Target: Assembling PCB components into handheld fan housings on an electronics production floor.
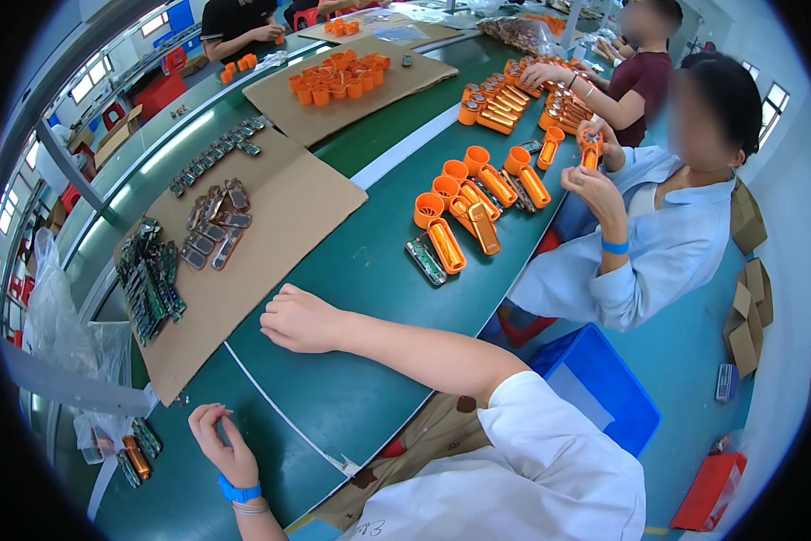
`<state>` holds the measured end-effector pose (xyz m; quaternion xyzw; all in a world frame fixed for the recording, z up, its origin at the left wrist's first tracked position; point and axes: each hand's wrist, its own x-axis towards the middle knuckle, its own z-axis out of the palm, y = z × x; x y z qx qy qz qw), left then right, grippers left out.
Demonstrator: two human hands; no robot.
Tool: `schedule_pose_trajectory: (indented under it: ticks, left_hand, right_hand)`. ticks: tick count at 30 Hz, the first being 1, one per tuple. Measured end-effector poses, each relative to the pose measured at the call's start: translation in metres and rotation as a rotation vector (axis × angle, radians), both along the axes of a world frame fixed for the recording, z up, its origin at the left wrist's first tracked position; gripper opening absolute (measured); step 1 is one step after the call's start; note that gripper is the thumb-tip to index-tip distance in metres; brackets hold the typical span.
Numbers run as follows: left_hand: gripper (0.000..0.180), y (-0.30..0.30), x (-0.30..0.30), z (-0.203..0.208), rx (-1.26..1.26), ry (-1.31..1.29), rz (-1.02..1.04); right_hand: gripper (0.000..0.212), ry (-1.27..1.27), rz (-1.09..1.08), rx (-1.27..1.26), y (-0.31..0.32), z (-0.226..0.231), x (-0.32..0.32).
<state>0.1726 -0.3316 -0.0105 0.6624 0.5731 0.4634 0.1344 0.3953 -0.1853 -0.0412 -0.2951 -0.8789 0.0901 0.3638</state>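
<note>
My left hand (223,446), with a blue band at the wrist, hovers at the lower left with loosely curled fingers apart and nothing visible in them. Tiny bits (184,399) lie just beyond its fingertips, by the cardboard's corner. My right hand (299,318) rests closed on the green tabletop (333,270), beside the cardboard sheet (284,203); no object shows in it. On that sheet sit a pile of green circuit boards (150,284), several small devices with grey oval faces (214,230), and a row of small boards (216,155).
Orange cups and casings (464,194) stand farther along the table, near a loose circuit board (425,261). A co-worker in a light blue shirt (640,243) holds an orange casing (590,149). More orange cups (342,77) stand on another cardboard sheet. A blue bin (595,388) is at right.
</note>
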Motion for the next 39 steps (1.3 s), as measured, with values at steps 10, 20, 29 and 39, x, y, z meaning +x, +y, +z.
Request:
schedule_pose_trajectory:
  ticks: [10, 20, 29, 39]
  left_hand:
    - [0.016, 0.001, -0.002, -0.002, 0.02, 0.014, -0.004]
    - [0.015, 0.001, -0.005, -0.002, 0.107, 0.026, -0.021]
    - [0.017, 0.004, 0.004, 0.003, 0.102, 0.032, -0.029]
    - [0.02, 0.0, 0.002, 0.001, 0.063, 0.05, -0.031]
  right_hand:
    - [0.007, 0.193, -0.118, 0.253, -0.027, 0.049, 0.017]
    - [0.024, 0.456, -0.077, 0.057, -0.179, 0.096, 0.083]
    - [0.01, 0.383, -0.606, -0.084, -0.165, 0.088, 0.107]
    - [0.034, 0.333, -0.542, -0.164, -0.178, 0.077, 0.074]
